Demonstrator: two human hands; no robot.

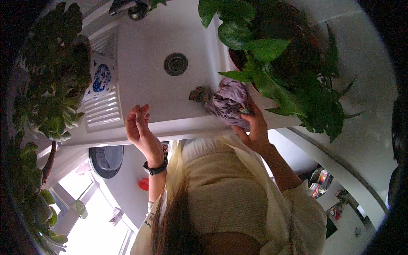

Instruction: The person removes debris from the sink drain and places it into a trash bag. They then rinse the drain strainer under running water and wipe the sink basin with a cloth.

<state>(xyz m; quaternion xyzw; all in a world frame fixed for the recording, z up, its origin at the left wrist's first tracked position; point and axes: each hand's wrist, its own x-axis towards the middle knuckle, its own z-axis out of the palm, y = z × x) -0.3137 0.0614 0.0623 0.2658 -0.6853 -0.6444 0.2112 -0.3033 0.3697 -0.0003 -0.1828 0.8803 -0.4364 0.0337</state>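
A crumpled lilac cloth [230, 98] rests on the right front edge of the white sink [145, 92]. My right hand [256, 122] grips its right side with the fingers and thumb. A small dark, patterned piece [200, 94] pokes out to the left of the bundle; I cannot tell whether it belongs to the cloth. My left hand [139, 126] is raised over the sink's front rim with loosely bent fingers and nothing in it. A dark band sits around that wrist. The round drain [176, 64] lies in the basin floor beyond both hands.
Leaves of a potted plant [271, 51] overhang the sink's right side. At left are a succulent [54, 70], a blue-and-white patterned object [101, 78] and a ridged washboard [103, 110]. A metal tap [137, 12] stands at the back. A dark basin [106, 161] is below left.
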